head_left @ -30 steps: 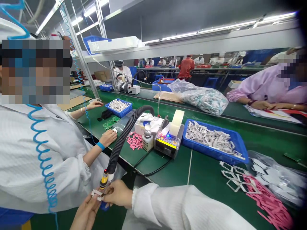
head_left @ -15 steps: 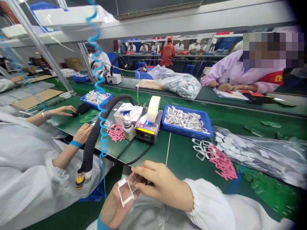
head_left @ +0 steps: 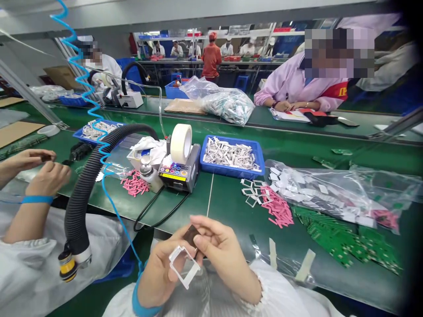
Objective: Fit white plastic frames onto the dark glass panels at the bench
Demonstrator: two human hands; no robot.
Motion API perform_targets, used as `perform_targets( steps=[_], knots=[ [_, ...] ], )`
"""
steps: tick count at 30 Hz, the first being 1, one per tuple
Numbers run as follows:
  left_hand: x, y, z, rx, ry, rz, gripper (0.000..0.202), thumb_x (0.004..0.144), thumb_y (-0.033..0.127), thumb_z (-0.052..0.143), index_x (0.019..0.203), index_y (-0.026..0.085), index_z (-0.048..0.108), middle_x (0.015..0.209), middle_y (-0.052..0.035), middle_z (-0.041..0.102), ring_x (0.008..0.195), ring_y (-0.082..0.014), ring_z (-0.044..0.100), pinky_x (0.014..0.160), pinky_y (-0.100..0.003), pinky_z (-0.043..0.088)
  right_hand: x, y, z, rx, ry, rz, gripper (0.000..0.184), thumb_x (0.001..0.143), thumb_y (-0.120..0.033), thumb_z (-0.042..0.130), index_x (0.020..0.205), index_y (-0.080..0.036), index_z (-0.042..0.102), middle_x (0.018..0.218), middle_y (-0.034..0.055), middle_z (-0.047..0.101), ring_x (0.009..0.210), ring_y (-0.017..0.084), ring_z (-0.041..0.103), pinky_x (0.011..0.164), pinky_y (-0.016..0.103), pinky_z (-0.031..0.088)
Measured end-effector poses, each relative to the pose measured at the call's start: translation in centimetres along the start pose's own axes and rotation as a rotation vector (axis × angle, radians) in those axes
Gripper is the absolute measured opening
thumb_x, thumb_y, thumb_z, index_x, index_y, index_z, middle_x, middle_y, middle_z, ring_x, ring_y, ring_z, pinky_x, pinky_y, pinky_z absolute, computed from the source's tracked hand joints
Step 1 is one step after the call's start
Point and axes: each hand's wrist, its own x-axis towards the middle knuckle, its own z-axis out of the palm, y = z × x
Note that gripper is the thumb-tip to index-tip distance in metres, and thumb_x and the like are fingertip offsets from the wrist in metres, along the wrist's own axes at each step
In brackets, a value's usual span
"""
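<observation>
A person in white sleeves sat at a green workbench (head_left: 228, 198), both hands raised close together just in front of its near edge. The L hand (head_left: 157, 275), w/ a blue wristband (head_left: 145, 304), was grasping a small white rect. frame (head_left: 192, 277), tilted, its opening toward the viewer. The R hand (head_left: 228, 255) was pinching a small dark pc (head_left: 191, 235) btwn thumb & fingers, just above the frame; whether L fingertips also gripped it, can't tell.

Beyond the hands stood a tape dispenser (head_left: 176, 178) w/ a cream tape roll (head_left: 178, 143) on top, a bottle (head_left: 151, 178) just beside it. To the right of these: a blue tray (head_left: 228, 171) full of white pcs, then pink strips (head_left: 277, 207), a clear plastic bag (head_left: 304, 189) of white pcs & a pile of green circuit bds (head_left: 337, 235). On the far left, past a black ribbed hose (head_left: 77, 207), a co-worker's hand (head_left: 49, 178) was also at the bench, its contents unclear.
</observation>
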Motion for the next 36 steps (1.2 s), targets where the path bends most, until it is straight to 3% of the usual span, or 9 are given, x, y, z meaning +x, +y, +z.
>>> perform_targets(
  steps=[3, 5, 8, 11, 20, 32, 36],
  knots=[
    [-0.1, -0.2, -0.5, 0.080, -0.033, 0.088, 0.037, 0.059, 0.053, 0.071, 0.085, 0.028, 0.073, 0.119, -0.0067, 0.052, 0.093, -0.0227, 0.056, 0.079, -0.035, 0.046, -0.2, -0.6, -0.2, -0.155, 0.032, -0.069, 0.050, 0.078, -0.033, 0.064, 0.124, -0.025, 0.049, 0.064, -0.0041, 0.055, 0.053, 0.010, 0.054, 0.045, 0.020, 0.044],
    [-0.1, -0.1, -0.8, 0.162, -0.039, 0.138, 0.037, 0.059, 0.055, 0.069, 0.085, 0.028, 0.073, 0.116, -0.0074, 0.054, 0.108, -0.0282, 0.050, 0.091, -0.040, 0.041, -0.3, -1.5, -0.4, -0.448, 0.080, -0.310, 0.034, 0.078, -0.027, 0.064, 0.111, -0.025, 0.057, 0.069, -0.0018, 0.057, 0.063, 0.012, 0.055, 0.057, 0.025, 0.047],
    [-0.1, 0.3, -0.9, 0.242, -0.089, 0.162, 0.038, 0.060, 0.054, 0.069, 0.088, 0.028, 0.073, 0.110, -0.0080, 0.054, 0.109, -0.0294, 0.050, 0.094, -0.042, 0.039, -0.4, -3.2, -0.7, -0.861, 0.150, -0.680, 0.007, 0.079, -0.020, 0.062, 0.085, -0.022, 0.062, 0.079, 0.0019, 0.054, 0.075, 0.014, 0.052, 0.066, 0.029, 0.045],
    [0.0, 0.8, -0.5, 0.272, -0.132, 0.183, 0.038, 0.060, 0.051, 0.070, 0.089, 0.027, 0.073, 0.108, -0.0085, 0.054, 0.105, -0.0288, 0.053, 0.090, -0.040, 0.042, -0.3, -4.3, -0.7, -1.063, 0.126, -0.815, 0.009, 0.082, -0.013, 0.055, 0.078, -0.020, 0.059, 0.076, 0.0014, 0.052, 0.075, 0.015, 0.049, 0.071, 0.033, 0.041],
    [0.1, 1.4, 0.2, 0.360, -0.161, 0.189, 0.035, 0.064, 0.045, 0.070, 0.095, 0.028, 0.072, 0.111, -0.0088, 0.058, 0.107, -0.0267, 0.055, 0.092, -0.037, 0.042, -0.3, -4.1, -0.9, -1.152, 0.147, -0.779, 0.009, 0.084, -0.016, 0.053, 0.077, -0.020, 0.055, 0.073, -0.0012, 0.053, 0.072, 0.014, 0.052, 0.086, 0.040, 0.034],
    [-0.1, 1.0, -0.7, 0.418, -0.188, 0.159, 0.035, 0.066, 0.045, 0.070, 0.097, 0.030, 0.071, 0.115, -0.0075, 0.057, 0.109, -0.0257, 0.052, 0.094, -0.037, 0.039, -0.2, -3.4, -1.3, -1.162, 0.135, -0.770, 0.011, 0.087, -0.014, 0.049, 0.078, -0.020, 0.053, 0.074, -0.0004, 0.053, 0.075, 0.015, 0.050, 0.085, 0.041, 0.032],
    [-0.1, 0.8, -0.9, 0.377, -0.154, 0.097, 0.034, 0.064, 0.045, 0.071, 0.093, 0.026, 0.073, 0.112, -0.0087, 0.057, 0.107, -0.0265, 0.053, 0.090, -0.035, 0.042, 0.0, -3.5, -1.2, -1.213, 0.072, -0.758, 0.012, 0.086, -0.013, 0.045, 0.078, -0.019, 0.051, 0.078, 0.0010, 0.054, 0.078, 0.016, 0.047, 0.086, 0.041, 0.030]
  ],
)
